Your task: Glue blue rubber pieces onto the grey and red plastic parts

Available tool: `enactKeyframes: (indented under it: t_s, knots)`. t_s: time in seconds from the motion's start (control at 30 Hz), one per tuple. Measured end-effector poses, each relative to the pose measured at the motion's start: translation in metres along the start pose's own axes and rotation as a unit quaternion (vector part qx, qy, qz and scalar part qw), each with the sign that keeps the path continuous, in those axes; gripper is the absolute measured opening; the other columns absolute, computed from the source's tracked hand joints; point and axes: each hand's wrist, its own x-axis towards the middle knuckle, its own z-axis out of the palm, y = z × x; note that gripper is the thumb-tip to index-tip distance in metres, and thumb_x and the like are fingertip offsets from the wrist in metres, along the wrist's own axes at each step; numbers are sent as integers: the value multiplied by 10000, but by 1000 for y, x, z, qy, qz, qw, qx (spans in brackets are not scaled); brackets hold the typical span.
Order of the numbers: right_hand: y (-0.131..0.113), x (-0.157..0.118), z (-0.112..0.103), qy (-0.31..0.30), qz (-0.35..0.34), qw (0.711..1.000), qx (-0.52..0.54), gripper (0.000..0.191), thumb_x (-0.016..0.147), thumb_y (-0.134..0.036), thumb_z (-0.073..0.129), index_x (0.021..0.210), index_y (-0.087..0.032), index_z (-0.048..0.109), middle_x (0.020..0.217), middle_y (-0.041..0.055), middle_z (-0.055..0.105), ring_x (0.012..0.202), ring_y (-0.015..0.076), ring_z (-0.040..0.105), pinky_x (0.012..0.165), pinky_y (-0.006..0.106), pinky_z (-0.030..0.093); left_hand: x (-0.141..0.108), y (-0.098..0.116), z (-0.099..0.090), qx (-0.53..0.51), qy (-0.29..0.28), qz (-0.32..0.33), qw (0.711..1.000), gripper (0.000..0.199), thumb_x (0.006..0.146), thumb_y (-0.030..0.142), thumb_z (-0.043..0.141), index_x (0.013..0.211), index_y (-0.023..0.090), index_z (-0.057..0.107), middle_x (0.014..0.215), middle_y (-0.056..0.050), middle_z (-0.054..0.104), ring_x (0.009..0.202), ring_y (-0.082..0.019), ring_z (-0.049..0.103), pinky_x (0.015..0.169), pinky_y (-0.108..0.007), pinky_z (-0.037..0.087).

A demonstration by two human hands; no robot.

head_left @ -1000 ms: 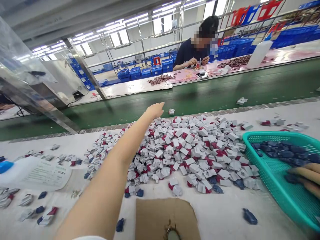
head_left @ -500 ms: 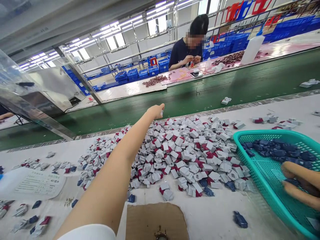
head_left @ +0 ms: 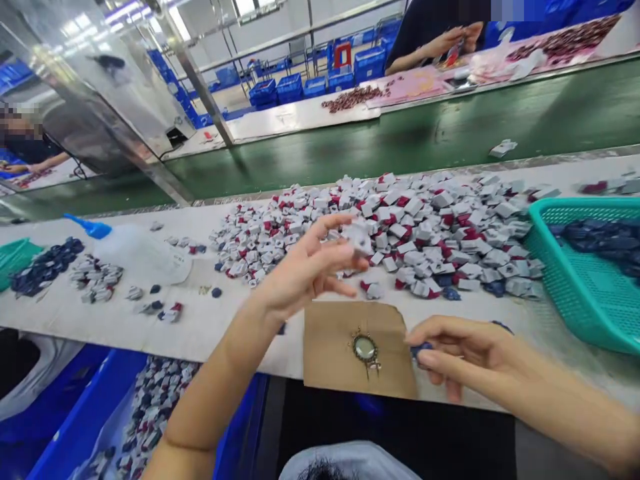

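Note:
My left hand (head_left: 305, 270) pinches a small grey-white plastic part (head_left: 358, 237) between thumb and fingertips, slightly blurred, in front of the pile. In my right hand (head_left: 467, 353), thumb and forefinger close on a small dark blue plastic part (head_left: 420, 348), mostly covered by the fingers. Between and below the hands lies a brown cardboard piece (head_left: 327, 353), with a round dark-rimmed thing with a pale centre (head_left: 365, 348) on it. Behind them spreads a large pile of grey-white and dark red plastic parts (head_left: 415, 207).
A green basket (head_left: 555, 267) with dark blue parts stands right. On the left a white bottle (head_left: 140, 250) with a blue nozzle lies near small heaps of parts. A blue bin (head_left: 90, 407) sits below the table edge. Beyond runs a green conveyor belt (head_left: 310, 150); co-workers sit past it.
My left hand has drawn back from beyond the pile toward the cardboard, holding the grey-white part. My right hand has left the green basket with a dark blue part. The view has tilted down.

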Motion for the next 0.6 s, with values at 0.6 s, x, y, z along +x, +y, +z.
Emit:
enactKeyframes:
  t_s: [0.6]
  knots:
    - [20,26,41,-24,-259,884,-388,318,1017,-316,338,1012,-185,627,897,71,680,714,170,672,555,242,499,-95,-124,-9,-79,167,17,983,242,849,340,672,1037,215,584,899,6,607,771,-93,615,657,-178,590]
